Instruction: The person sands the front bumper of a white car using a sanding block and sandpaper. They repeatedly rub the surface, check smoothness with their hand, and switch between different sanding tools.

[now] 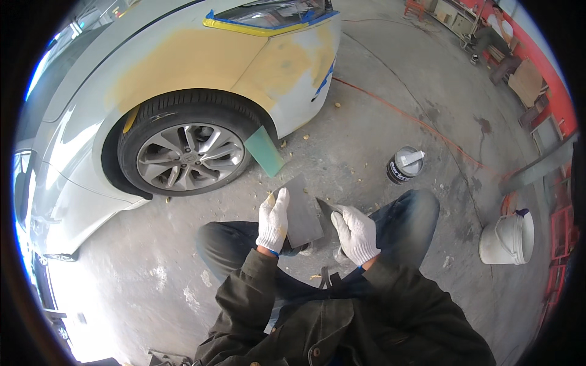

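My left hand point(273, 221), in a white knit glove, grips a flat grey rectangular plate point(301, 213) by its left edge, above my knees. My right hand point(356, 233), gloved the same way, is closed on a putty knife point(327, 209), its dark blade pointing toward the plate's right edge. Whether blade and plate touch I cannot tell. Ahead of me stands a white car point(73, 140), with tan filler point(189, 58) spread over its fender and bumper. Against its front tire point(247, 125) leans a translucent green sheet point(264, 152).
An open dark can point(397, 172) with a pale object across its top stands ahead right. Farther right is a white bucket point(497, 240). An orange hose point(421, 124) crosses the concrete floor. Tape point(235, 27) edges the headlight. A person point(497, 33) sits at the far right wall.
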`<state>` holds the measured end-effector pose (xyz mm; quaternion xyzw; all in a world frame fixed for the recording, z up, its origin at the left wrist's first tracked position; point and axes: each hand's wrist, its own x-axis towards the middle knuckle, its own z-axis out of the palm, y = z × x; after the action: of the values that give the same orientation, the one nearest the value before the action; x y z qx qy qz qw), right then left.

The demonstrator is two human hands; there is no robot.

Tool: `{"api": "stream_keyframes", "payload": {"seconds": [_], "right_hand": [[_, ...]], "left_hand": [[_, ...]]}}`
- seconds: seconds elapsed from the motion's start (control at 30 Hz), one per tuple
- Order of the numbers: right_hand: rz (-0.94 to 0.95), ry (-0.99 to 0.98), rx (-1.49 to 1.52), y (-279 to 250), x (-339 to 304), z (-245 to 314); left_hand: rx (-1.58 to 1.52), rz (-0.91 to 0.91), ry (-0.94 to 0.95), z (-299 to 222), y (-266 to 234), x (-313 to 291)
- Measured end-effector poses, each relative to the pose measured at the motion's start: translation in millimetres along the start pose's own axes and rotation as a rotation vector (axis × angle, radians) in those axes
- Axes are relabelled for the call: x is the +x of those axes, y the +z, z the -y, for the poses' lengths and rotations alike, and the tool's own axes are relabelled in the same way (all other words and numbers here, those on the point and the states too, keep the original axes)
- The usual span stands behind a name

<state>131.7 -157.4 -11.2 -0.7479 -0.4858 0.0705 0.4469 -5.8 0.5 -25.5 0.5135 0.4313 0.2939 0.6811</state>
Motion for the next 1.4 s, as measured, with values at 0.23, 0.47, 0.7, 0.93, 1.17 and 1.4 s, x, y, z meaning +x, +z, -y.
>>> {"api": "stream_keyframes", "payload": {"seconds": [0.23,0.47,0.7,0.93,1.17,1.4], "right_hand": [[0.15,-0.438,-0.281,-1.5,18.9,-28.5],[-0.029,-0.415,-0.082,1.8,21.1,9.1],[0.083,0.287,0.323,34.5,25.7,-63.8],[0.182,0.431,1.0,49.1,16.4,-52.7],[0.593,0.523,0.708,-8.7,-4.5,-29.3],[0.377,0.169,0.626,-8.4,63.4,26.5]], "left_hand": [[-0.06,0.108,-0.059,-12.0,7.2,-3.8],[-0.038,-0.058,-0.04,-7.8,-7.3,-12.0],[-0.3,0.326,-0.137,-25.0,9.3,-35.4],[0.031,0.767,0.015,5.3,11.6,-30.1],[0.009,-0.136,0.229,-14.5,-41.3,7.1],[0.273,0.236,0.439,-0.4,7.0,-23.8]]}}
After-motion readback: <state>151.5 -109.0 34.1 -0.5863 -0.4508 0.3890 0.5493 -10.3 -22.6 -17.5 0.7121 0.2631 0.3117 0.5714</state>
